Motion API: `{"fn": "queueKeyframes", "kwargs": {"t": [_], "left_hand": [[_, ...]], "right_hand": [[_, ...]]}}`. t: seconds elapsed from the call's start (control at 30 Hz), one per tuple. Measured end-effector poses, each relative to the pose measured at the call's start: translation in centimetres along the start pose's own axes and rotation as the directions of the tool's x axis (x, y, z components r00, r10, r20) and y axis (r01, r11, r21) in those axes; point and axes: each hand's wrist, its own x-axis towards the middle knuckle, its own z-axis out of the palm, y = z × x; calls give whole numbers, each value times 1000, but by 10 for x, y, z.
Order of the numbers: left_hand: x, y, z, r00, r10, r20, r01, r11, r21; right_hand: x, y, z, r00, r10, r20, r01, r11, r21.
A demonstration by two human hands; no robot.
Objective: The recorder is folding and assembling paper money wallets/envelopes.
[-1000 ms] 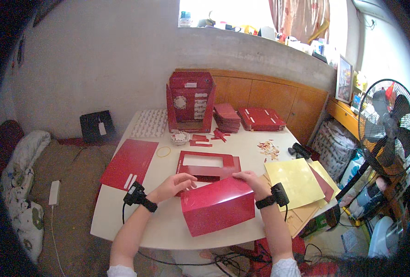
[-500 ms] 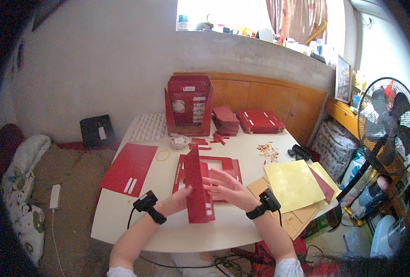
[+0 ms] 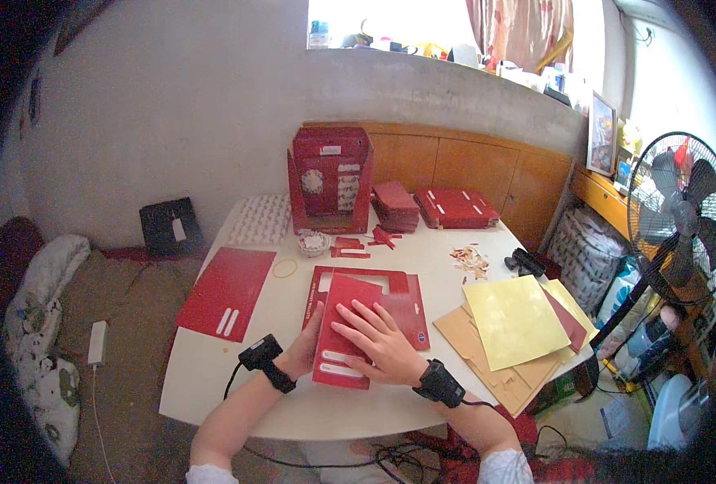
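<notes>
Left hand (image 3: 300,352) at the left edge of the folded red card (image 3: 333,340) — pinching or merely touching, cannot tell. Right hand (image 3: 379,345) laid flat across the same card, fingers apart, clamped on nothing. Card lying slantwise over a red cut-out panel (image 3: 412,310). Could slip sideways with too loose a hold at the left edge; could crease crookedly under uneven pressing from the right palm; could drag the panel along underneath.

On the white table (image 3: 293,415), left to right: a flat red sheet (image 3: 229,286), an upright red display box (image 3: 331,177), paper scraps (image 3: 471,262), yellow sheets (image 3: 515,323) over brown cardboard (image 3: 459,332). Around it: white power strip (image 3: 97,343) at far left, wooden panelling (image 3: 471,165) behind, black fan (image 3: 684,211) at right.
</notes>
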Motion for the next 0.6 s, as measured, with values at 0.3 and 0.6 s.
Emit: {"fn": "queueKeyframes", "kwargs": {"t": [0.3,0.6], "left_hand": [[-8,5,8,999,36,-23,-35,998,48],[-13,11,14,996,79,-44,-74,991,107]], "right_hand": [[0,3,0,1000,-1,10,1,1000,-21],[0,5,-3,999,-5,45,5,1000,14]]}}
